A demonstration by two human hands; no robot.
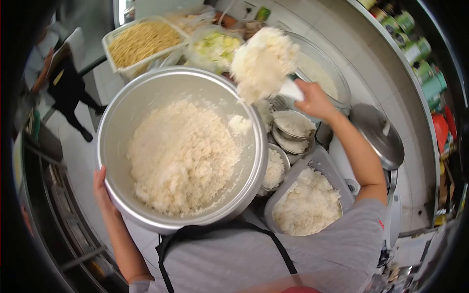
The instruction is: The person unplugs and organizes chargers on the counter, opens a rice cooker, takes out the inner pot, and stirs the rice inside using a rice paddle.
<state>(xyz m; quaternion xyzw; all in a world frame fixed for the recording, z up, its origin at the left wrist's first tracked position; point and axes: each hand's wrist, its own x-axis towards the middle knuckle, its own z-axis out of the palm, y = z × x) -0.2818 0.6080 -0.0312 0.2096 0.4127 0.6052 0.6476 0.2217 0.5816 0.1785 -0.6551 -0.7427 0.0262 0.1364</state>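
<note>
My left hand (101, 188) grips the near-left rim of a large metal pot (117, 117) that is tilted toward me and holds a heap of cooked white rice (181, 156). My right hand (313, 100) is shut on a white rice paddle (291, 90) raised above the pot's right rim. A big lump of rice (264, 61) sits on the paddle. Below that hand stand small metal bowls of rice (293, 127), partly stacked. A grey rectangular tub of rice (308, 205) sits at my right, close to my apron.
A tray of yellow noodles (141, 43) and a bag of chopped cabbage (215, 49) lie behind the pot. A clear round container (322, 73) stands beyond my right hand. A metal lid (378, 134) rests at right. Cans line the far right shelf (410, 34). Another person (63, 83) stands at left.
</note>
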